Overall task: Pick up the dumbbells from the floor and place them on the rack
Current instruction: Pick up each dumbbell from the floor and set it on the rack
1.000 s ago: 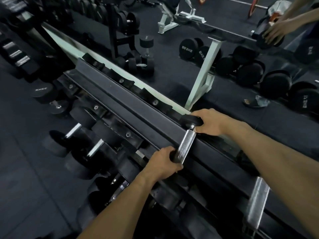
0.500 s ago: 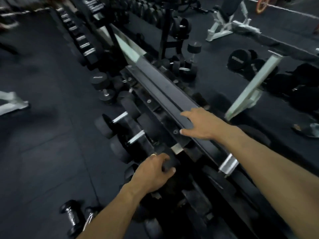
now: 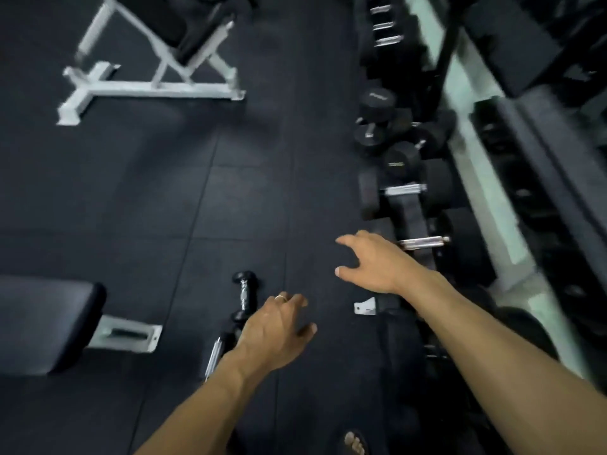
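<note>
Both hands have left the rack [image 3: 512, 198]; now I see a small dumbbell [image 3: 244, 295] on the floor [image 3: 131, 192], left hand [image 3: 274, 331] just beside it, right hand [image 3: 374, 262] higher, both spread, holding nothing.

Black rubber floor [image 3: 164, 192]: small dumbbell [image 3: 244, 295] (second alongside, half hidden), white bench frame [image 3: 147, 88].

Matt black rubber floor [image 3: 131, 192]; small dumbbell [image 3: 244, 295] glossy black with a shiny metal handle.
</note>
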